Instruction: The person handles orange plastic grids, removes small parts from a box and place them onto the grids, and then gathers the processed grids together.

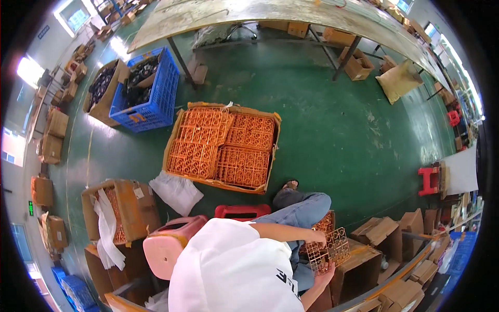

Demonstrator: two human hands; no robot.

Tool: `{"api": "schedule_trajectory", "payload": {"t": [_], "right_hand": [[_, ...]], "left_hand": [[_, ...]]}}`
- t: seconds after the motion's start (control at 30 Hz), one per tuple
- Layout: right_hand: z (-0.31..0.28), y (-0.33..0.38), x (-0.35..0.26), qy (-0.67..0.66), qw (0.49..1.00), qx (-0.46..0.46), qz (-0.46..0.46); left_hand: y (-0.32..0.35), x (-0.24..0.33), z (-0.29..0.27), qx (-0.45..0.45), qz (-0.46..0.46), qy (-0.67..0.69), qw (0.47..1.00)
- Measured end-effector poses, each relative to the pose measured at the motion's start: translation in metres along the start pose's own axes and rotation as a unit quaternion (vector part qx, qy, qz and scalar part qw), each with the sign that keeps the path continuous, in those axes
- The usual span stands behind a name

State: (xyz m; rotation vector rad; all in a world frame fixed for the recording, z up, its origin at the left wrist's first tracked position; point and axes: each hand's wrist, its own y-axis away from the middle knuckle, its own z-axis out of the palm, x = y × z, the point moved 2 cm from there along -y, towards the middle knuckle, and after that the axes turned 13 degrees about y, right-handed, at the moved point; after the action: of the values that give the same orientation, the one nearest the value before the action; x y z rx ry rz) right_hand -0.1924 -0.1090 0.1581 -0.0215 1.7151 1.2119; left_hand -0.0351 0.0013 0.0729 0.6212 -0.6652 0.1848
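Both my hands are closed on the edges of an orange plastic lattice frame [339, 247] of moulded pieces, held over my lap. My left hand [317, 238] grips its upper edge, and my right hand [325, 274] grips the lower edge. The frame is tilted, and its small details are too fine to make out. Just beyond it, more orange lattice frames [325, 222] show in part beside my knee. On the floor stands an open carton [224, 183] packed with stacks of similar orange frames.
Blue crate [169, 104] and carton [104, 115] hold dark parts. Near them are a white bag [176, 193], pink stool [162, 255], red stool [242, 211] and carton [141, 208]. An open carton [358, 273] adjoins my hands. A long table [249, 15] crosses the far side.
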Motion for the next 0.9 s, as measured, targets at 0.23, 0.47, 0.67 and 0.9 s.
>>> {"api": "schedule_trajectory", "payload": {"t": [0.23, 0.47, 0.67, 0.9], "right_hand": [[0.021, -0.022, -0.002, 0.002, 0.998, -0.047, 0.04], [0.011, -0.049, -0.003, -0.058, 0.998, -0.015, -0.027], [0.006, -0.03, 0.005, -0.029, 0.998, 0.013, -0.063], [0.041, -0.036, -0.001, 0.041, 0.998, -0.026, -0.05]], "left_hand": [[0.001, -0.004, -0.025, -0.152, -0.067, 0.126, 0.978], [0.009, 0.035, -0.022, -0.006, -0.027, 0.214, 0.976], [0.002, 0.026, 0.007, 0.028, 0.06, 0.026, 0.997], [-0.012, 0.016, -0.03, 0.082, 0.1, 0.023, 0.991]]}}
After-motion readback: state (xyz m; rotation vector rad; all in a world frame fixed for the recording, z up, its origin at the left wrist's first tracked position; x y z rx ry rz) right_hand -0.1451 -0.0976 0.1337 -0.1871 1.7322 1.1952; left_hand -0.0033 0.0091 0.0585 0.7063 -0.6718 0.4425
